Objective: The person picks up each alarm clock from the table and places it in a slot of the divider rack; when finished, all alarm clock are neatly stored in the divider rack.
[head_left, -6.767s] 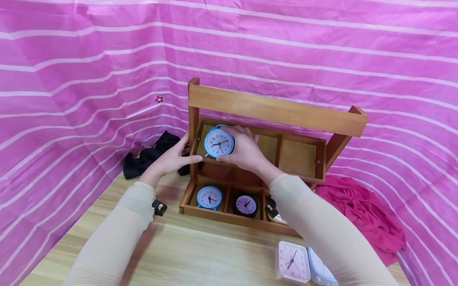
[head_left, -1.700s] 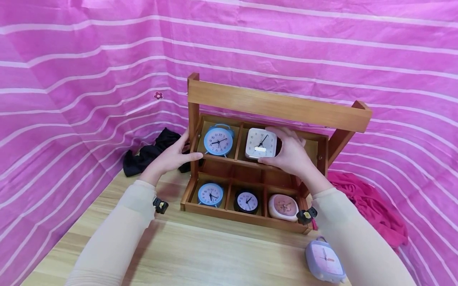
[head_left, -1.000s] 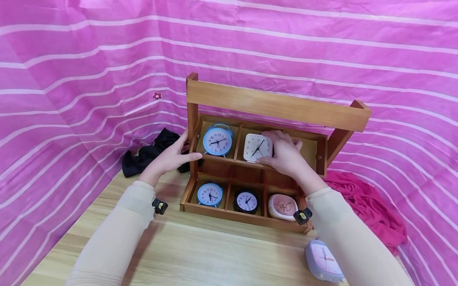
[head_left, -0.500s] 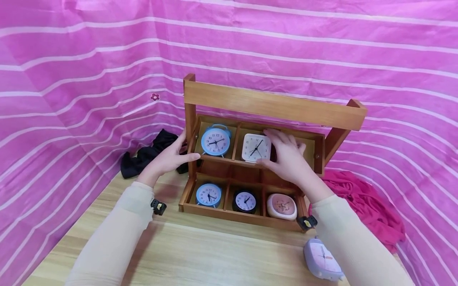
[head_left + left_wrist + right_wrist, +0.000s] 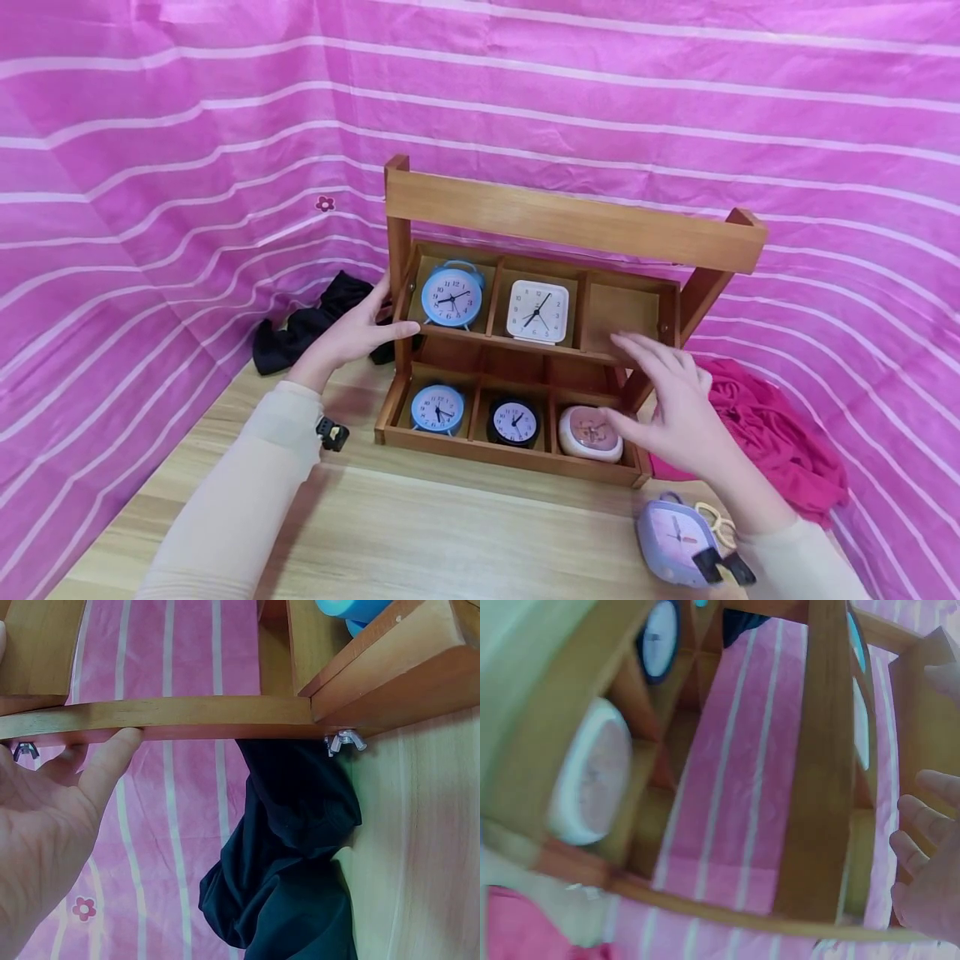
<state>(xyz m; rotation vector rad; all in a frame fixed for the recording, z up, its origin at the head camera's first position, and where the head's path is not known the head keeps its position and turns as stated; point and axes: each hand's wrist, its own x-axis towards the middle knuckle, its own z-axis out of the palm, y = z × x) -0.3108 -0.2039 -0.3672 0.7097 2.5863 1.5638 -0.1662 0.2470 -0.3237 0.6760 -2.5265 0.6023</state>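
Note:
A two-tier wooden rack [image 5: 577,217] stands on the table. On its upper tier sit a light blue twin-legged alarm clock [image 5: 452,298] and, in the middle compartment, a white square clock [image 5: 537,311]. Below are another blue clock [image 5: 438,408], a round black one [image 5: 513,422] and a pink-faced white one [image 5: 592,432]. My left hand [image 5: 348,342] touches the rack's left upright with extended fingers, its thumb across the front; in the left wrist view a fingertip meets the wood. Holding nothing, my right hand [image 5: 675,408] is spread before the rack's right end, below the upper right compartment [image 5: 622,312].
A lavender clock [image 5: 671,546] stands on the table [image 5: 450,533] under my right wrist, pale yellow loops beside it. Black cloth [image 5: 307,329] lies left of the rack, crimson cloth [image 5: 772,433] to its right. A pink striped curtain [image 5: 570,100] hangs behind.
Earlier my right hand held the blue clock at the upper left, later the white square clock in the middle. It has let go and moved right and down. My left hand stays.

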